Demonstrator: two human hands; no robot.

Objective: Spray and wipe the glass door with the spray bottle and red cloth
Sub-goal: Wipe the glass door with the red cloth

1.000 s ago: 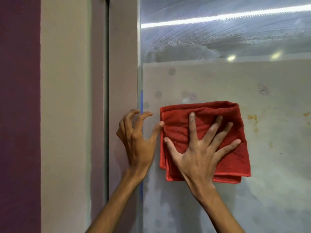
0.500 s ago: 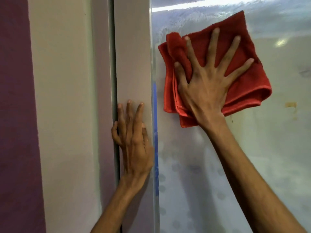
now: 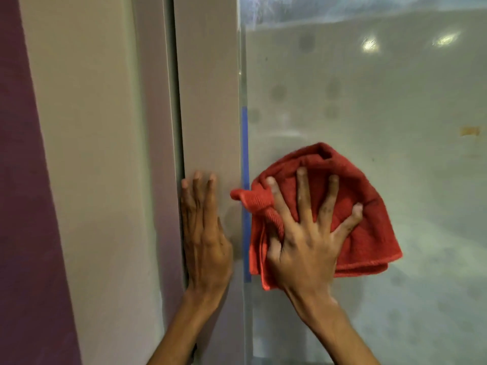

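Wiping step: spread-fingered right hand (image 3: 305, 241) presses the red cloth (image 3: 369, 233) on the glass door (image 3: 395, 101), left hand (image 3: 205, 238) lies flat on the door frame (image 3: 208, 88); next probably calls for sweeping across.

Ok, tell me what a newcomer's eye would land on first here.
The red cloth stands out most, bunched under the spread right hand and pressed to the glass door near its left edge. Next comes the left hand, flat against the pale frame beside it. A blue strip runs down the glass edge between them.
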